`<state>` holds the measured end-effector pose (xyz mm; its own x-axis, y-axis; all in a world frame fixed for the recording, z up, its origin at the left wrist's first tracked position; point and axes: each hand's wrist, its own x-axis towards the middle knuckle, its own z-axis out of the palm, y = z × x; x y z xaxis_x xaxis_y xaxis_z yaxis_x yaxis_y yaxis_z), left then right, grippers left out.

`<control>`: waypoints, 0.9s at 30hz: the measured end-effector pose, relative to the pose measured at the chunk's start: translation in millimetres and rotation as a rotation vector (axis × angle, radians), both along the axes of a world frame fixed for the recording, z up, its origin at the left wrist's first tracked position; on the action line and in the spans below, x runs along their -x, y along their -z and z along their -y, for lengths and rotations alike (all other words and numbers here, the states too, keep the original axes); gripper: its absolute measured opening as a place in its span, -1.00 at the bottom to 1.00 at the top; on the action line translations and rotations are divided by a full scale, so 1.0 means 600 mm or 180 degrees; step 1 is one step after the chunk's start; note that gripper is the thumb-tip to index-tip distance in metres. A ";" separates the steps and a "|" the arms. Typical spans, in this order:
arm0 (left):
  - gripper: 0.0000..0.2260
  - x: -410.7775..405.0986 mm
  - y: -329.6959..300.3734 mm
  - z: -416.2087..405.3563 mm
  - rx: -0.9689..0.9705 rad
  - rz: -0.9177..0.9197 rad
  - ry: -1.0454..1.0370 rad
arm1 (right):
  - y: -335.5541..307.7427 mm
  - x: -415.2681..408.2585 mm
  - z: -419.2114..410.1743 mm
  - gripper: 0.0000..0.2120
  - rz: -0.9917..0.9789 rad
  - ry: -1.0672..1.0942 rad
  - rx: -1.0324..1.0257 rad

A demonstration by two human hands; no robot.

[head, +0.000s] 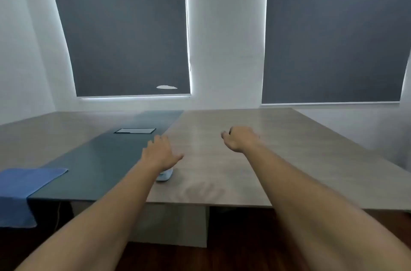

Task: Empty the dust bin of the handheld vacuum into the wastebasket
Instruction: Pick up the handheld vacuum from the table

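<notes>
While my left hand (pixel 160 153) hovers spread and empty, the pale vacuum (pixel 165 175) lies half-hidden just beneath its wrist; my right hand (pixel 241 139) loosely curled, empty. Risk: blind grab fumbles it.

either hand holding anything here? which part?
Nothing held. Left hand is open above a small pale-blue and white object on the table; right hand loosely curled, empty.

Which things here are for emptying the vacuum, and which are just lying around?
For the job: left hand; right hand; the small pale thing under the left wrist, maybe the vacuum, mostly hidden. No wastebasket in view.

Lying about: blue cloth; flat panel; table.
</notes>
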<state>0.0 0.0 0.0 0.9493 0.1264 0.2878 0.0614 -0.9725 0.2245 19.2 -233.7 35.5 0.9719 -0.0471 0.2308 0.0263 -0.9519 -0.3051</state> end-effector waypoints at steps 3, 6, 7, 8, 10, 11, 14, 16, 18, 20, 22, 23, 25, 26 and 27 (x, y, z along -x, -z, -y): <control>-0.31 -0.026 0.028 -0.014 0.0438 0.0101 -0.0310 | 0.032 -0.026 -0.009 -0.51 -0.0126 0.0028 0.0083; -0.28 -0.051 0.051 -0.021 0.0791 0.0167 -0.0514 | 0.062 -0.054 -0.019 -0.50 -0.0094 0.0006 0.0225; -0.27 -0.060 0.058 -0.023 0.0900 0.0178 -0.0560 | 0.069 -0.064 -0.021 -0.49 -0.0090 -0.0002 0.0269; -0.26 -0.067 0.063 -0.026 0.0993 0.0195 -0.0601 | 0.077 -0.073 -0.023 -0.49 -0.0064 -0.0002 0.0284; -0.28 -0.084 0.079 -0.032 0.1158 0.0192 -0.0648 | 0.093 -0.090 -0.028 -0.48 -0.0027 -0.0043 0.0270; -0.30 -0.088 0.085 -0.033 0.1254 0.0203 -0.0664 | 0.099 -0.091 -0.029 -0.49 0.0010 -0.0068 0.0237; -0.39 -0.100 0.102 -0.040 0.1599 0.0264 -0.0707 | 0.113 -0.101 -0.036 -0.51 0.0141 -0.0152 0.0106; -0.44 -0.105 0.104 -0.043 0.1983 0.0407 -0.0796 | 0.115 -0.107 -0.041 -0.55 0.0132 -0.0223 -0.0354; -0.45 -0.112 0.101 -0.045 0.2414 0.0475 -0.0922 | 0.115 -0.111 -0.049 -0.58 -0.0238 -0.0335 -0.1418; -0.52 -0.121 0.097 -0.047 0.2930 0.0457 -0.0943 | 0.114 -0.108 -0.060 -0.57 -0.1049 -0.0447 -0.2388; -0.65 -0.129 0.094 -0.046 0.3505 0.0358 -0.0760 | 0.118 -0.097 -0.066 -0.50 -0.1781 -0.0508 -0.2814; -0.66 -0.131 0.094 -0.044 0.3774 0.0266 -0.0641 | 0.122 -0.092 -0.068 -0.46 -0.2012 -0.0539 -0.2921; -0.65 -0.134 0.090 -0.032 0.4112 0.0074 -0.0379 | 0.130 -0.087 -0.071 -0.38 -0.2232 -0.0572 -0.3162; -0.66 -0.132 0.088 -0.023 0.4215 0.0016 -0.0242 | 0.134 -0.084 -0.072 -0.35 -0.2253 -0.0581 -0.3330; -0.69 -0.131 0.087 -0.014 0.4293 -0.0016 -0.0127 | 0.138 -0.084 -0.074 -0.32 -0.2228 -0.0610 -0.3500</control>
<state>78.4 8.2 -52.0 0.9390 0.3330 -0.0853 0.0880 0.0070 0.9961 69.3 -189.1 -47.3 0.8816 0.2649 -0.3907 -0.3466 -0.1988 -0.9167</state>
